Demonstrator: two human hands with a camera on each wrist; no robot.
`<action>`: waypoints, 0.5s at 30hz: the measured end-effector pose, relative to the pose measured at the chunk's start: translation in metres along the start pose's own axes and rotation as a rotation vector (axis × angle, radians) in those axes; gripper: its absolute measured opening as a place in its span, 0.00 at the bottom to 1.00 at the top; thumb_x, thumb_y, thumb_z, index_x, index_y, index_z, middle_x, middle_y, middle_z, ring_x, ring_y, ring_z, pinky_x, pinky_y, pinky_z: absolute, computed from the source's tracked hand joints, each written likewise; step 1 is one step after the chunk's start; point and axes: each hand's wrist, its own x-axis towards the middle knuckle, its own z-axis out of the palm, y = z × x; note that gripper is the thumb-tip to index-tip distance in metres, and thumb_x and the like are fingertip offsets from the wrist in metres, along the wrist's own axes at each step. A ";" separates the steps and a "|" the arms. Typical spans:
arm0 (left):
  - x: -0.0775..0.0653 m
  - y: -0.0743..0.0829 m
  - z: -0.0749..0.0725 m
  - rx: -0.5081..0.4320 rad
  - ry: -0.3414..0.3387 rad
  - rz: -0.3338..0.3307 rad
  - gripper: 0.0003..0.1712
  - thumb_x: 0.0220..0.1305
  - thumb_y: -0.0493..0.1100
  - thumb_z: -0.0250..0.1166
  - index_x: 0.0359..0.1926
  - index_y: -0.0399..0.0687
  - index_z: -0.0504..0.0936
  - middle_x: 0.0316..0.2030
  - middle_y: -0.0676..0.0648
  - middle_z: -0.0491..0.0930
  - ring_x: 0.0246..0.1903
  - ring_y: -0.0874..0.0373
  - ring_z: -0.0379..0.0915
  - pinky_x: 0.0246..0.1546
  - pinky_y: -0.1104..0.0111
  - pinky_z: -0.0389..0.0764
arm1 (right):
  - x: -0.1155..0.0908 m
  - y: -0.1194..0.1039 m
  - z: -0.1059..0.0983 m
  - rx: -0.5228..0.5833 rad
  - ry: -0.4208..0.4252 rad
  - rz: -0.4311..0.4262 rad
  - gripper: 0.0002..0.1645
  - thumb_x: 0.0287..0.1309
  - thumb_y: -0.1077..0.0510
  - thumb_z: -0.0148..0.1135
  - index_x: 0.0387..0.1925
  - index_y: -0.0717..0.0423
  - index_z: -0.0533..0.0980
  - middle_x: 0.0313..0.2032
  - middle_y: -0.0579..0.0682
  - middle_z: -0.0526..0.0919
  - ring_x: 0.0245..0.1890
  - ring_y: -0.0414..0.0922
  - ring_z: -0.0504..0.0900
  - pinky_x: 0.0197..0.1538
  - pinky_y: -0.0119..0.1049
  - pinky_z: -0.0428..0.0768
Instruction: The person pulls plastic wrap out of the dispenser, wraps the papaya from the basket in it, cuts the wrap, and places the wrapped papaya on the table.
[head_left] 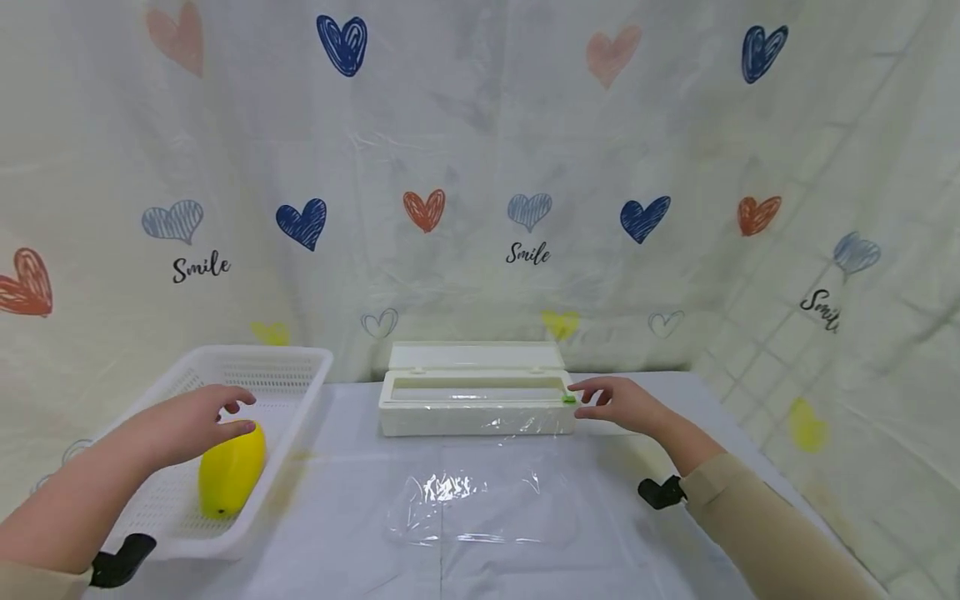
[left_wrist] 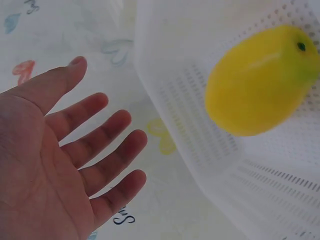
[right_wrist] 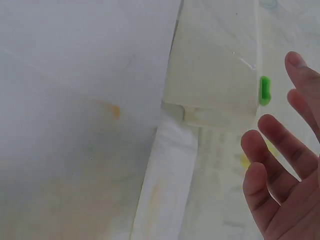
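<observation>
on the tabletop (head_left: 330,517), a basket (head_left: 270,375) likely stops the fruit (head_left: 234,473) rolling, left grip (head_left: 197,423) and right grip (head_left: 617,402) loosely spread, empty.

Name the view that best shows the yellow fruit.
Left wrist: the yellow fruit appears largest, dark end spot clear, though touching the frame's edge. The head view shows it smaller, partly behind the left hand; the right wrist view lacks it.
</observation>
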 end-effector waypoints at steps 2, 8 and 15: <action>0.004 -0.008 0.000 -0.008 -0.018 -0.018 0.34 0.60 0.55 0.70 0.59 0.37 0.75 0.48 0.34 0.77 0.43 0.40 0.75 0.41 0.46 0.82 | 0.004 0.007 0.001 0.016 0.004 0.016 0.33 0.54 0.43 0.73 0.60 0.49 0.78 0.39 0.45 0.80 0.34 0.43 0.79 0.36 0.39 0.79; 0.016 -0.027 0.003 -0.012 -0.088 -0.061 0.33 0.58 0.54 0.72 0.56 0.34 0.76 0.45 0.32 0.78 0.41 0.41 0.76 0.41 0.46 0.81 | 0.015 0.024 0.007 0.085 -0.017 0.066 0.36 0.53 0.42 0.74 0.62 0.49 0.77 0.39 0.46 0.80 0.34 0.49 0.81 0.33 0.39 0.78; 0.025 -0.043 0.014 -0.007 -0.142 -0.134 0.36 0.55 0.55 0.73 0.55 0.32 0.76 0.45 0.30 0.78 0.41 0.40 0.77 0.41 0.45 0.82 | 0.020 0.033 0.012 0.145 -0.029 0.090 0.35 0.55 0.43 0.72 0.63 0.49 0.76 0.42 0.49 0.80 0.36 0.49 0.81 0.34 0.41 0.78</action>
